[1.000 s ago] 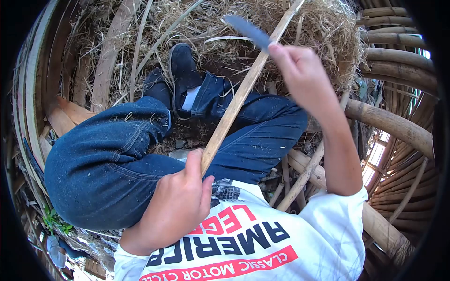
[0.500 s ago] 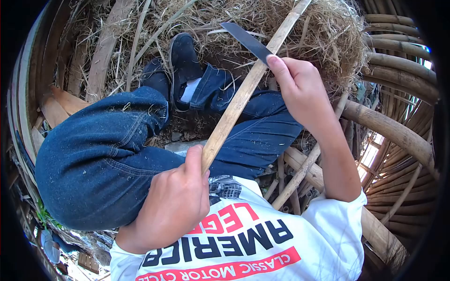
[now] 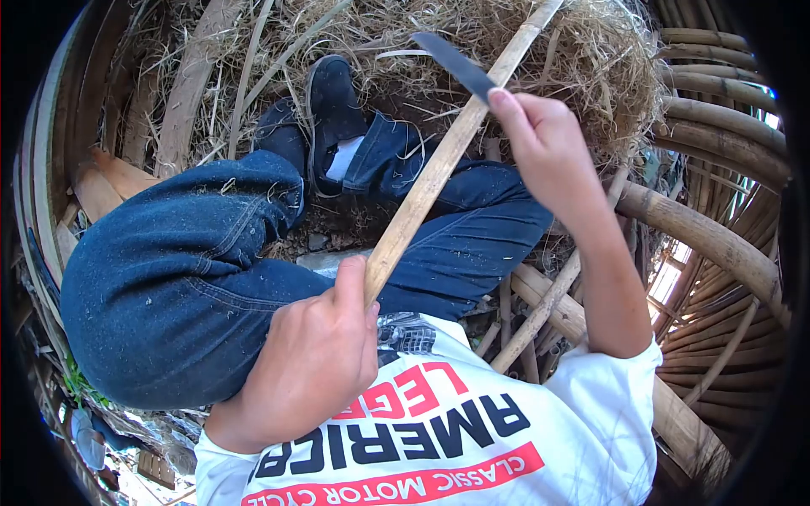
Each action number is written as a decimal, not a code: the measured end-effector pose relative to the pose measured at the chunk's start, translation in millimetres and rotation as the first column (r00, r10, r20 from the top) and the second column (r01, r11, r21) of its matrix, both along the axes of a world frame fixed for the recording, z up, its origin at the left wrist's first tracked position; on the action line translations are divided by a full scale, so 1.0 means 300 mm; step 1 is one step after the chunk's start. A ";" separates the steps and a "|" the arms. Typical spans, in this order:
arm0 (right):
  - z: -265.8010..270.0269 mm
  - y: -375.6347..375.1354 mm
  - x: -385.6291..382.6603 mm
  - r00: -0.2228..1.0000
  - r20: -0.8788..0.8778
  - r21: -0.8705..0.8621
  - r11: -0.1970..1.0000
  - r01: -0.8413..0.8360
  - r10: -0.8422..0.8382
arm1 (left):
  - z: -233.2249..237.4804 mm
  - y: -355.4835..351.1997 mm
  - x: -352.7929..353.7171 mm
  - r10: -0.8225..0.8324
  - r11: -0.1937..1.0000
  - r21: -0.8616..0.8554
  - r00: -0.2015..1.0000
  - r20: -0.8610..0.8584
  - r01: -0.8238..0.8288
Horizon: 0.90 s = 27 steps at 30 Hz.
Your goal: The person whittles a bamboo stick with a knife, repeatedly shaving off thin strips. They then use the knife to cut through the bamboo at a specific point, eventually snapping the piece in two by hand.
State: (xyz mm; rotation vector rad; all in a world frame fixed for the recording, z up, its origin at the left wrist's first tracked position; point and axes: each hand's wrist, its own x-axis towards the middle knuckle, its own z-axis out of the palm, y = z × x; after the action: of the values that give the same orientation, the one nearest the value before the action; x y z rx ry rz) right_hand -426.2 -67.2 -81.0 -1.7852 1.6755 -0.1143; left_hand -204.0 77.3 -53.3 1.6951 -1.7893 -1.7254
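Observation:
A long pale bamboo strip (image 3: 430, 174) runs diagonally from my lap up past the straw. Its lower end is in my left hand (image 3: 316, 354), with the fingers closed round it. My right hand (image 3: 544, 143) is closed on a knife, whose handle is hidden inside the fist. The dark knife blade (image 3: 456, 67) points up and left and lies across the strip's upper part, its base touching or very near the strip.
Shavings and straw (image 3: 591, 76) lie heaped beyond my shoes (image 3: 333, 110). My bent legs (image 3: 160, 295) are under the strip. Thick bamboo poles (image 3: 709, 232) stand at the right, and a flat wooden slat (image 3: 190, 93) lies at the upper left.
My right hand and the knife have moved slightly up and to the right along the strip. The left hand and the strip have barely moved.

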 end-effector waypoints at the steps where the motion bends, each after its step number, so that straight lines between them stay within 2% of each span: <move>1: 0.005 0.027 0.014 0.999 0.045 0.003 1.000 -0.010 0.010 | -0.002 -0.002 0.001 -0.001 1.000 0.010 1.000 0.007 0.001; 5: 0.035 0.126 0.074 0.989 0.134 0.038 0.997 -0.066 0.060 | -0.001 -0.005 -0.001 -0.004 1.000 0.014 1.000 0.013 0.004; 9: 0.043 0.151 0.082 0.983 0.179 0.036 0.998 -0.053 0.045 | 0.004 -0.003 -0.001 0.002 1.000 0.011 1.000 0.026 -0.002; 10: 0.020 0.135 0.065 0.985 0.167 -0.067 0.997 -0.026 0.037 | 0.004 -0.002 0.000 0.007 1.000 0.008 1.000 0.014 -0.007; 12: -0.004 0.073 0.021 0.992 0.108 -0.070 0.995 0.066 -0.058 | 0.003 0.003 -0.001 0.003 1.000 0.006 0.999 0.034 -0.003; 16: -0.018 0.080 0.014 0.997 0.076 -0.173 0.985 0.023 -0.010 | 0.008 0.006 0.005 -0.022 1.000 0.000 0.998 0.061 0.022; 17: -0.010 0.099 0.026 0.997 0.074 -0.171 0.985 0.023 -0.010 | 0.006 0.005 0.004 -0.022 1.000 0.002 0.998 0.058 0.022; 19: 0.011 0.146 0.059 0.992 0.127 -0.007 1.000 -0.005 0.006 | 0.002 0.004 0.002 -0.027 1.000 -0.008 0.997 0.076 0.028; 22: 0.026 0.157 0.073 0.989 0.104 -0.032 0.994 -0.100 0.103 | -0.002 0.007 0.002 -0.028 0.999 -0.018 0.997 0.065 0.029; 24: 0.009 0.122 0.059 0.992 0.121 -0.062 0.997 -0.034 0.041 | 0.001 0.007 0.003 -0.024 1.000 -0.010 0.998 0.057 0.025; 25: -0.006 0.085 0.038 0.996 0.094 -0.126 0.992 0.006 0.006 | 0.002 0.005 0.004 -0.018 1.000 -0.011 0.999 0.051 0.019; 26: -0.008 0.047 0.019 1.000 -0.017 -0.126 0.992 0.010 -0.012 | 0.000 0.006 0.003 -0.016 1.000 -0.014 0.999 0.051 0.016; 27: -0.030 0.027 0.001 1.000 -0.013 -0.148 0.989 0.003 -0.005 | -0.005 0.010 0.002 -0.022 1.000 -0.017 0.998 0.054 0.023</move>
State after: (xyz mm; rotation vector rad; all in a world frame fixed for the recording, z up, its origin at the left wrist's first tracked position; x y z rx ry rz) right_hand -425.9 -59.1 -90.1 -1.8948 1.7190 -0.2349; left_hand -203.5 80.2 -54.8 1.7369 -1.8476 -1.6835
